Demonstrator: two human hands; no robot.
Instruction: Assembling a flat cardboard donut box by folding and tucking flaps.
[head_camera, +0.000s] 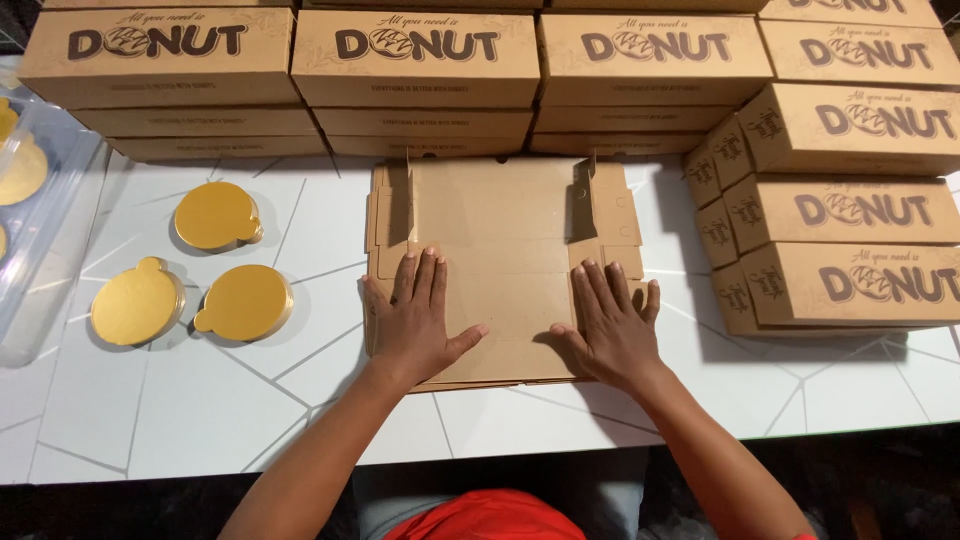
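A flat, unfolded brown cardboard box blank (505, 235) lies in the middle of the white table (200, 400). My left hand (415, 320) presses flat on its left near part, fingers spread. My right hand (610, 325) presses flat on its right near part, fingers apart too. Neither hand grips anything. The blank's side flaps are folded inward at left and right.
Stacks of closed brown printed boxes (415, 75) line the back, and more stacks (850, 210) stand at the right. Three round gold cake boards (215, 215) lie at the left. A clear plastic bin (40, 200) with more gold boards sits at the far left edge.
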